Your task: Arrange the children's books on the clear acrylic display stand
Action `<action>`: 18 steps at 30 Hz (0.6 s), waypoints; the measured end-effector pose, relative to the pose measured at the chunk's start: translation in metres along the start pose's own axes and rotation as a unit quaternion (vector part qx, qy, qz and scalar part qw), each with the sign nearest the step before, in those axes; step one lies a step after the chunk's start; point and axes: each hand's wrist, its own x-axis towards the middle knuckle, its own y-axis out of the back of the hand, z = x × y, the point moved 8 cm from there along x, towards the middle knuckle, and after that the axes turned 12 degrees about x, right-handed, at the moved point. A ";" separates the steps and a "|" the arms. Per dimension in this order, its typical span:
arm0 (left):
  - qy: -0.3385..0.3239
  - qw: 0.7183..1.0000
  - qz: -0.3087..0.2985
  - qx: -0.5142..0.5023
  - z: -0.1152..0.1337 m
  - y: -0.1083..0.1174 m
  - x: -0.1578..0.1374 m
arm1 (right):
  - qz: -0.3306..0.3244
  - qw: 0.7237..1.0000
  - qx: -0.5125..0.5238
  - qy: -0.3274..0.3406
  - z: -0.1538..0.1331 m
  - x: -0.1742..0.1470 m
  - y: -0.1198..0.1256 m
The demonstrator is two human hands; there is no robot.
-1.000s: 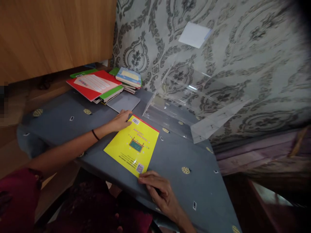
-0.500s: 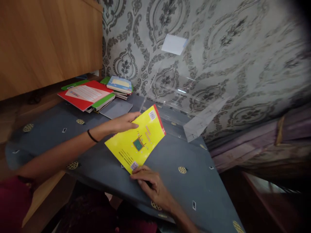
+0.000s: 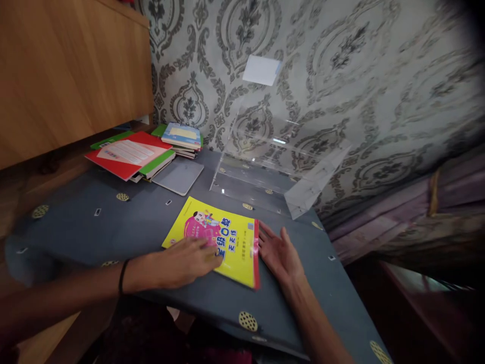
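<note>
A yellow workbook (image 3: 238, 247) with a red spine lies on the cloth, its front cover with a cartoon child and blue lettering facing up. Over its near left part is my left hand (image 3: 185, 263), fingers reaching across the cover and somewhat smeared by motion. Whether those fingertips press on the cover is unclear. At the workbook's red spine my right hand (image 3: 280, 255) lies open, palm turned up and fingers spread, the fingertips close to or touching that edge.
A clear acrylic stand (image 3: 303, 197) stands behind the workbook near the patterned wall. To the far left are a red book (image 3: 129, 154) on a pile, a second stack topped by a blue booklet (image 3: 182, 134), and a grey notebook (image 3: 178, 174). A wooden cabinet (image 3: 76, 76) overhangs the left.
The yellow workbook, tilted up between both hands before, has been turned over and now lies front cover up. My left hand came nearer; my right hand let go and moved to the spine.
</note>
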 end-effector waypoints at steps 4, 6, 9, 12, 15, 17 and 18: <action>-0.028 0.998 0.048 0.001 0.013 -0.009 0.004 | 0.041 0.995 -0.072 0.057 0.001 0.001 0.006; -0.026 0.998 0.054 -0.021 -0.001 -0.009 0.013 | 0.050 0.989 -0.101 0.097 0.001 0.003 0.007; 0.045 0.995 0.079 -0.050 -0.053 -0.015 0.027 | 0.061 0.967 -0.190 0.156 -0.005 0.003 0.011; 0.180 0.970 0.120 -0.115 -0.124 -0.027 0.028 | 0.078 0.888 -0.375 0.254 -0.022 -0.008 0.006; 0.261 0.924 0.184 -0.208 -0.161 -0.030 0.018 | 0.005 0.774 -0.540 0.330 -0.017 -0.020 -0.030; 0.250 0.910 0.246 -0.219 -0.150 -0.017 0.011 | -0.129 0.723 -0.597 0.322 0.008 -0.023 -0.065; 0.219 0.912 0.279 -0.206 -0.133 -0.005 0.009 | -0.203 0.698 -0.614 0.309 0.024 -0.024 -0.081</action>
